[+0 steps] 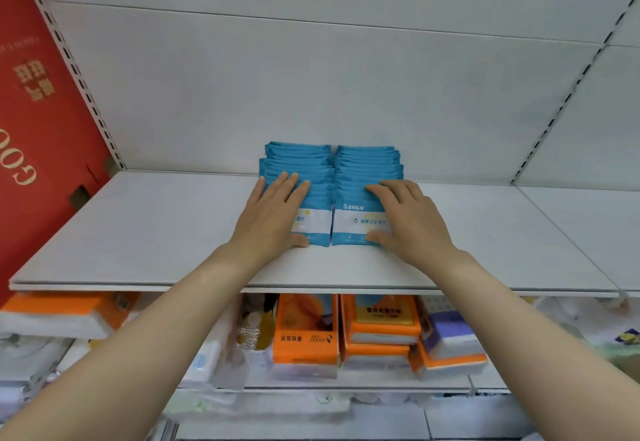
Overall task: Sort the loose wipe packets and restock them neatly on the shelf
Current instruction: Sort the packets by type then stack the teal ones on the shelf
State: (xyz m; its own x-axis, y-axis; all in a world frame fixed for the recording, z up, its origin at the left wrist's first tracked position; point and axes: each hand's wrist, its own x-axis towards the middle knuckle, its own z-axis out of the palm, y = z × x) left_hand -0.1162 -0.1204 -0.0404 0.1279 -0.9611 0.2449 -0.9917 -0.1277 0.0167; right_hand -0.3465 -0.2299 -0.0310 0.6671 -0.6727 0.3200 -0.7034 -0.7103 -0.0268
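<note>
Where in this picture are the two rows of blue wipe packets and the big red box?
left row of packets (298, 163), head view, on the blue packet tops behind the fingers.
right row of packets (369, 163), head view, on the blue packet tops at the back.
red box (41, 121), head view, on its broad red face.

A shop aisle: white metal shelf on slotted uprights, stocked orange tissue packs on the tier below.

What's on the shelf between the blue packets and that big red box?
Nothing: in the head view, only bare shelf lies between the blue packets and the red box.
</note>
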